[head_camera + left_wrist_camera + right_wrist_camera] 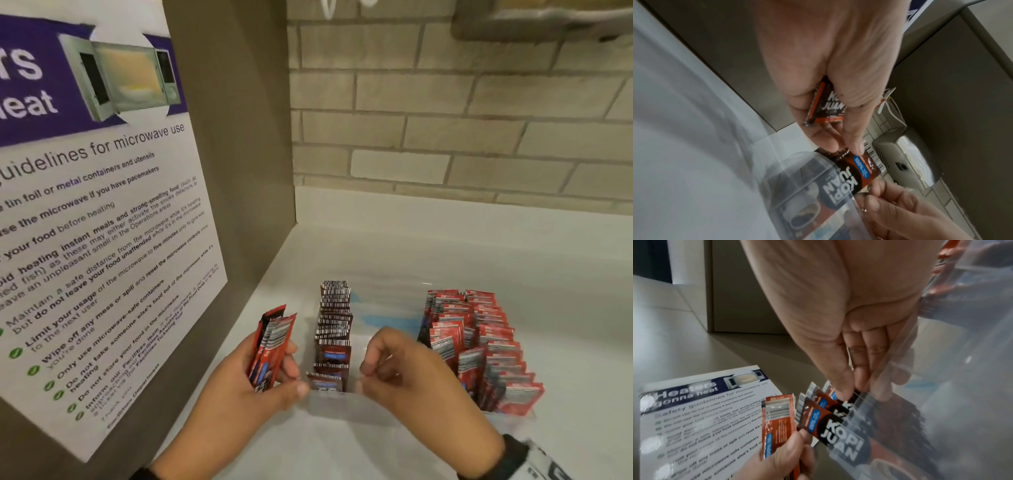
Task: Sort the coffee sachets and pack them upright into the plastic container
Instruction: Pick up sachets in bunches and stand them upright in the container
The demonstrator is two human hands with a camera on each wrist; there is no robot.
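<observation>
A clear plastic container [346,407] stands on the white counter. A row of brown sachets [334,318] stands upright along its left side. Many red sachets [479,342] stand packed along its right side. My left hand [294,378] grips a small bundle of red and black sachets [270,346] just left of the container, its thumb against the front brown sachet [325,380]. In the left wrist view the bundle [828,107] sits between palm and fingers. My right hand [368,373] pinches the top of a brown sachet [838,426] near the row's front, thumb and fingers [861,384] curled on it.
A grey panel with a microwave guidelines poster [102,240] rises close on the left. A brick wall [445,120] stands behind the white counter [479,246]. The middle of the container, between the two rows, holds no sachets.
</observation>
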